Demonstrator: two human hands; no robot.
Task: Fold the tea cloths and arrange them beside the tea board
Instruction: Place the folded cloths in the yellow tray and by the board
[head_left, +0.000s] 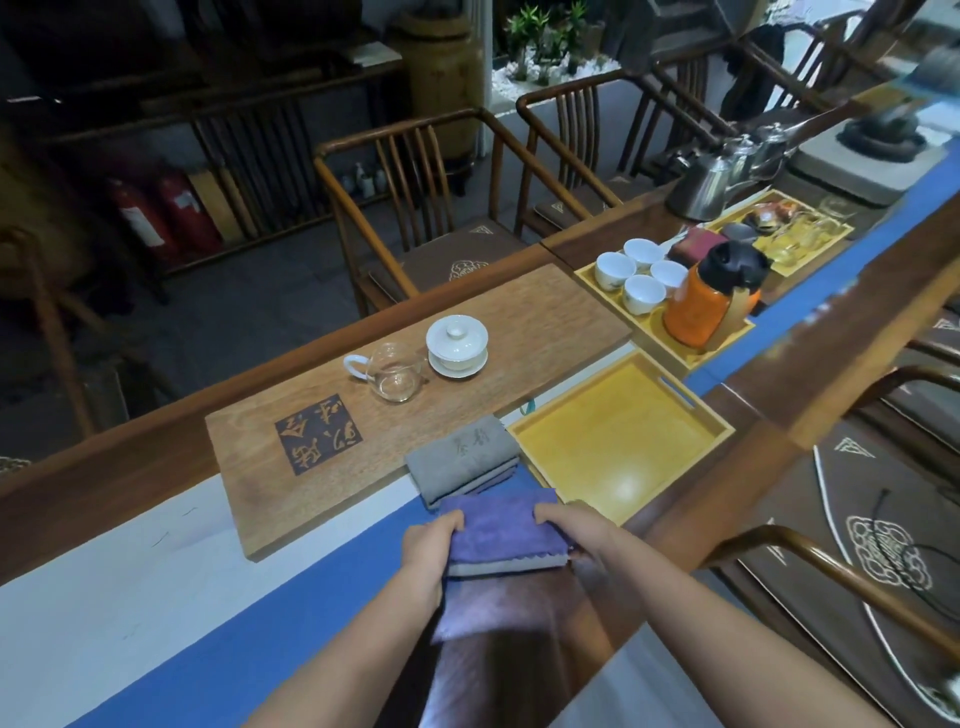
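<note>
A purple tea cloth with a grey underside lies folded at the near edge of the table. My left hand grips its left edge and my right hand grips its right edge. Just beyond it a folded grey tea cloth with dark characters rests half on the wooden tea board, at the board's near right corner. The board bears a dark square seal, a glass pitcher and a white lidded cup.
An empty yellow tray sits right of the cloths. Further right a second yellow tray holds white cups and an orange thermos. A metal kettle stands beyond. Wooden chairs line the far side and the right.
</note>
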